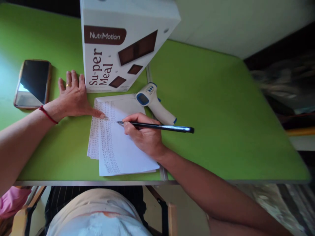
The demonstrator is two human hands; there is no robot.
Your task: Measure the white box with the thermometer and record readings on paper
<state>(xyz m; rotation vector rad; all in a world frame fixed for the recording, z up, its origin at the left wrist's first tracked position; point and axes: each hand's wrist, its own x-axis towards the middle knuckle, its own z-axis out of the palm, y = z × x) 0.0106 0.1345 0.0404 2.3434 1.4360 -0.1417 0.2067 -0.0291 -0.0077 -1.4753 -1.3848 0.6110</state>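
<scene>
The stack of paper [131, 150] lies on the green table [211, 114] in front of me, its top sheet filled down the left with tight columns of small handwriting and blank on the right. The tip of my pen [177, 128] is just beside those columns; whether it touches the sheet I can't tell. My right hand [147, 137] is closed round the pen near its point, thumb and fingers pinching; a light pinch should suit such small marks. My left hand [73, 100] holds nothing, fingers spread on the table, thumb on the paper; I'd press there enough to stop loose sheets sliding, clear of the pen's path. The thermometer [159, 109] lies at the paper's upper right, so I'd mind my knuckles. The box [118, 62] stands just beyond, and the phone [34, 82] lies farther left.
</scene>
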